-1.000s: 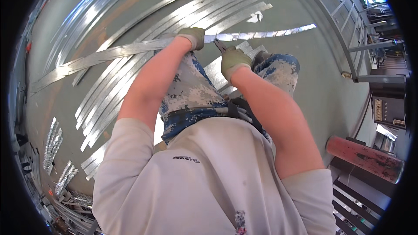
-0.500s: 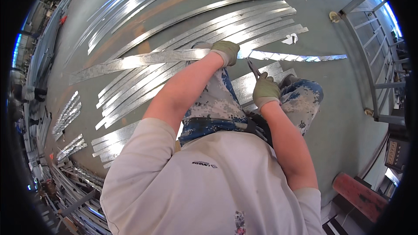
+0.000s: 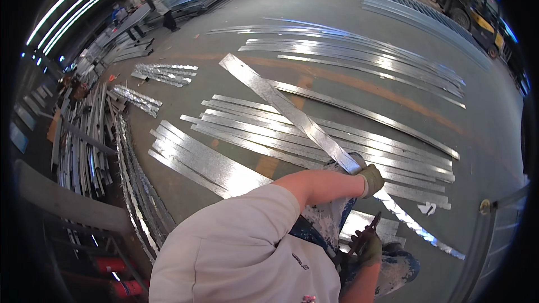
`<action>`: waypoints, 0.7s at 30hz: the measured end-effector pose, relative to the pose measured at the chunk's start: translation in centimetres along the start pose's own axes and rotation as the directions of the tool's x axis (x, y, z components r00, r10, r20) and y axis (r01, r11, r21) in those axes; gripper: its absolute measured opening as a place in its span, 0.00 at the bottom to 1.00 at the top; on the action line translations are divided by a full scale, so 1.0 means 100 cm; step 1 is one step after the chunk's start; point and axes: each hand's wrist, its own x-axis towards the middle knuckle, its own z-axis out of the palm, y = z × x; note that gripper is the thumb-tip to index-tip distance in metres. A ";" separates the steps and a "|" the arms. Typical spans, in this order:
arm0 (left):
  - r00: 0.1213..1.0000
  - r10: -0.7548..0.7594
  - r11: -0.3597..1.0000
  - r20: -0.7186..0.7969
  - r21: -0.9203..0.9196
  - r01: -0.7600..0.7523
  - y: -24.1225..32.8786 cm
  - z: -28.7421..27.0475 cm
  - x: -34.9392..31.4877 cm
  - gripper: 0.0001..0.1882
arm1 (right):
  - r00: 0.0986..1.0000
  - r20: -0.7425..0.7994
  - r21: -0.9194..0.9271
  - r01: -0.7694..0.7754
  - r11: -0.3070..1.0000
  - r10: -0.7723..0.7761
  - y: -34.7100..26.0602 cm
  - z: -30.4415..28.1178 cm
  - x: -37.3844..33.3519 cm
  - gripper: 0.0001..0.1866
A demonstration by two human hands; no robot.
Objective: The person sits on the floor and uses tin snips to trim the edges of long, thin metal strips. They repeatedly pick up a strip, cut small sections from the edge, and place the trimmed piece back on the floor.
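Observation:
A long shiny metal strip runs slantwise from the far left across to my near right. My gloved left hand is closed around it. Left of that hand the strip is smooth and slightly twisted; to the right it has a row of creased or notched segments. My gloved right hand is below the strip, wrapped round a dark pliers-like hand tool. The tool's jaws point up and stand apart from the strip. My camouflage-clad knees are bent beneath both hands.
Flat metal strips lie side by side on the floor under and beyond my arms. Notched strips lie at left, near piled metal lengths. A metal frame stands at right. Another person stands far left; a forklift is far right.
My view has swung to the left and up, showing more of the hall. The tool in my right hand has come away from the strip; my left hand still grips the strip.

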 end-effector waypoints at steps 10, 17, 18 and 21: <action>0.990 -0.073 0.983 -0.117 0.161 0.092 -0.002 0.009 -0.020 0.11 | 0.997 0.074 0.152 -0.016 0.988 0.005 0.003 -0.002 0.018 0.21; 0.997 -0.066 0.996 -0.032 0.050 0.068 -0.005 -0.015 -0.026 0.12 | 0.989 0.144 0.200 0.003 0.980 -0.032 0.023 -0.027 0.047 0.22; 0.999 -0.039 0.999 0.019 0.029 0.039 -0.002 -0.031 -0.026 0.13 | 0.987 0.147 0.221 0.023 0.975 -0.056 0.023 -0.039 0.047 0.22; 0.991 -0.129 0.991 0.019 0.022 0.129 -0.016 -0.016 -0.032 0.14 | 1.000 0.004 0.137 -0.002 0.991 0.002 0.014 -0.003 0.032 0.31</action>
